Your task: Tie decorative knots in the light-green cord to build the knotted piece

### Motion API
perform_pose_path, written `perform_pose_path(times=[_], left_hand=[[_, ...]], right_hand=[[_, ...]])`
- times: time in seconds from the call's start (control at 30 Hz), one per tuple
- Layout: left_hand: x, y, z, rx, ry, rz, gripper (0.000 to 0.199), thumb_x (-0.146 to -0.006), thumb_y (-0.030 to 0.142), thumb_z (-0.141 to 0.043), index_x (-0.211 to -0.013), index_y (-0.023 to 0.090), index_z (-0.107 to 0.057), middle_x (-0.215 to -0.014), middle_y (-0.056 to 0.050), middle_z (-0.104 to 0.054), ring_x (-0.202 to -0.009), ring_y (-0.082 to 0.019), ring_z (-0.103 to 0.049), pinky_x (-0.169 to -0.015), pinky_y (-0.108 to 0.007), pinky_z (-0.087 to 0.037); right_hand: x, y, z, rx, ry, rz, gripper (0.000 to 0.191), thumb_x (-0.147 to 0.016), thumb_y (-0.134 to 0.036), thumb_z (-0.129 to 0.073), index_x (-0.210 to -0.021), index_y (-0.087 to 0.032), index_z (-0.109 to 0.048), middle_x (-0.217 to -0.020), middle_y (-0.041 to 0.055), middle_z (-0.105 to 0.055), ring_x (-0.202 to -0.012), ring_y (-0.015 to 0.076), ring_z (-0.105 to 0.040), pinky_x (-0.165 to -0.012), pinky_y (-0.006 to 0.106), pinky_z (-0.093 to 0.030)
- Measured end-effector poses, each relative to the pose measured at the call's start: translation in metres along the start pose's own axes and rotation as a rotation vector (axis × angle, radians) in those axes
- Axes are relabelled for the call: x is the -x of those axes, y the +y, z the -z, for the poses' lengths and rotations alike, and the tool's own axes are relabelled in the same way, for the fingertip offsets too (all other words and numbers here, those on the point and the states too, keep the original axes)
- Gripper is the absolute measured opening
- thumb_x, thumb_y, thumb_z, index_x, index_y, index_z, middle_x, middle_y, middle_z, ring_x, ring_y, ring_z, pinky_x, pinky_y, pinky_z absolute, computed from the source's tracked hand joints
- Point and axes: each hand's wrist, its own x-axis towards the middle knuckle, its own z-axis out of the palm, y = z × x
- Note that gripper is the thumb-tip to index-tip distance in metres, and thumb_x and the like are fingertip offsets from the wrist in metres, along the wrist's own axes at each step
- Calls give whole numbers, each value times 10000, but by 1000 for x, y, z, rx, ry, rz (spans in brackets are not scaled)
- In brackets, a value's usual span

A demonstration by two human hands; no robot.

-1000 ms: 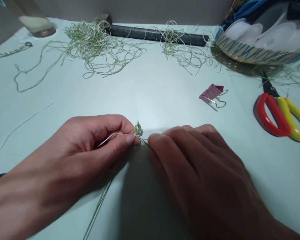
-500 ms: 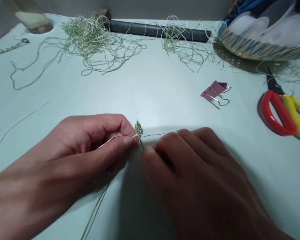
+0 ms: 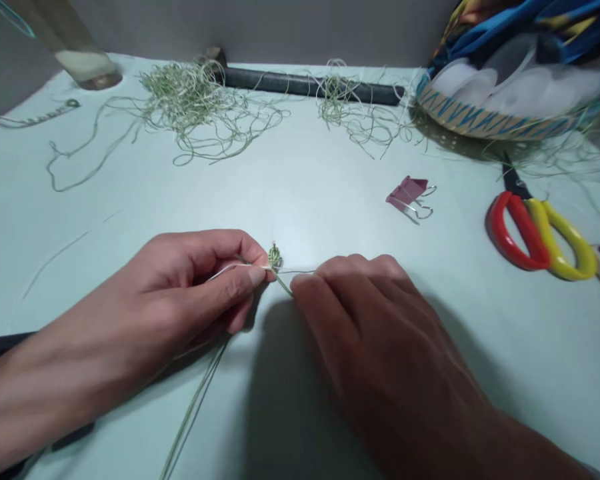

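A small knotted green cord piece (image 3: 275, 257) stands just above the fingertips of my left hand (image 3: 180, 293). That hand pinches it between thumb and forefinger, and a pale cord strand (image 3: 230, 268) runs through the same grip. My right hand (image 3: 365, 327) lies just to the right, its curled fingertips on a green strand (image 3: 284, 281) leaving the knot. A thin pale strand (image 3: 297, 271) also runs right and disappears behind those fingers. Long green cords (image 3: 195, 400) trail from under my left hand toward me.
The pale green table (image 3: 300, 200) holds tangled green thread heaps (image 3: 190, 107), (image 3: 345, 107), a pink binder clip (image 3: 407, 197), and red-and-yellow scissors (image 3: 535, 233). At the back lie a dark rod (image 3: 305, 85), a woven-edged basket (image 3: 490, 120), and a glass jar (image 3: 85, 53).
The whole view has tilted and shifted, moving the scissors and clip left. My right hand has come closer to the knot, and less of the pale strand shows to the right.
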Motion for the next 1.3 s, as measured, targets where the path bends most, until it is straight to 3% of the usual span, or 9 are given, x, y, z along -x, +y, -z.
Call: perform_pose_path(times=[0.2, 0.33, 0.4, 0.7, 0.83, 0.97, 1.1, 1.2, 1.3], left_hand=[[9, 10, 0, -109, -24, 4, 336, -925, 577, -681, -900, 243, -705, -677, 19, -632, -502, -88, -323, -433, -194, -244], [16, 8, 4, -129, -34, -32, 329, -931, 540, -681, -1018, 223, -673, -766, 3, -708, -507, -81, -339, -449, -199, -241], [19, 7, 6, -123, -45, -37, 311, -916, 492, -688, -1020, 203, -646, -813, -22, -746, -474, -68, -338, -441, -211, -227], [52, -9, -1, -173, -16, -110, 318, -924, 488, -585, -1031, 188, -573, -750, -29, -716, -406, -46, -277, -418, -210, -175], [66, -27, 1, -319, 96, -233, 328, -971, 503, -491, -1096, 212, -576, -776, -21, -683, -424, -96, -398, -395, -221, -260], [73, -41, 14, -603, 316, -466, 421, -967, 515, -514, -1207, 188, -628, -1022, -134, -724, -823, -296, -694, -698, -431, -586], [85, -58, 18, -857, 440, -745, 442, -1028, 415, -500, -1326, 134, -666, -1606, -249, -488, -1489, -464, -433, -1217, -674, -350], [98, -76, 14, -1066, 288, -969, 499, -1088, 396, -502, -1568, 259, -511, -1744, -106, -367, -1634, -332, -272, -1354, -553, -187], [112, -92, 9, -1265, 73, -1095, 630, -1091, 478, -502, -1671, 297, -337, -1751, -69, -343, -1644, -273, -258, -1355, -464, -229]], right_hand=[[7, -4, -5, 187, 21, 38, 341, -901, 34, -444, -1031, -177, -677, -927, 103, -733, -798, 264, -638, -729, 427, -528], [26, -6, -2, 193, -21, 111, 380, -1004, -78, -496, -1353, -108, -644, -1496, 185, -649, -1376, 312, -585, -1089, 511, -503], [41, -6, 3, 138, -104, 161, 406, -1061, -175, -482, -1438, -84, -602, -1579, 162, -585, -1508, 305, -486, -1201, 542, -441], [99, -24, 22, 145, -204, 166, 506, -1091, -299, -430, -1521, -59, -546, -1634, 124, -500, -1531, 330, -472, -1174, 599, -516], [123, -31, 18, 198, -170, 239, 535, -1062, -369, -477, -1490, -62, -579, -1594, 116, -558, -1466, 343, -551, -1102, 572, -563], [147, -31, 10, 299, -73, 333, 546, -1047, -459, -504, -1452, -112, -623, -1529, 91, -644, -1402, 327, -581, -1069, 517, -517], [163, -29, 6, 400, 18, 406, 465, -1062, -470, -488, -1380, -189, -678, -1442, 38, -715, -1356, 307, -562, -1093, 503, -393], [164, -28, 8, 381, 77, 424, 464, -1070, -563, -474, -1310, -240, -705, -1338, 17, -770, -1285, 281, -591, -1058, 479, -376], [162, -27, 13, 341, 111, 422, 529, -1041, -660, -492, -1285, -242, -705, -1300, 7, -784, -1273, 261, -595, -1032, 444, -402]])
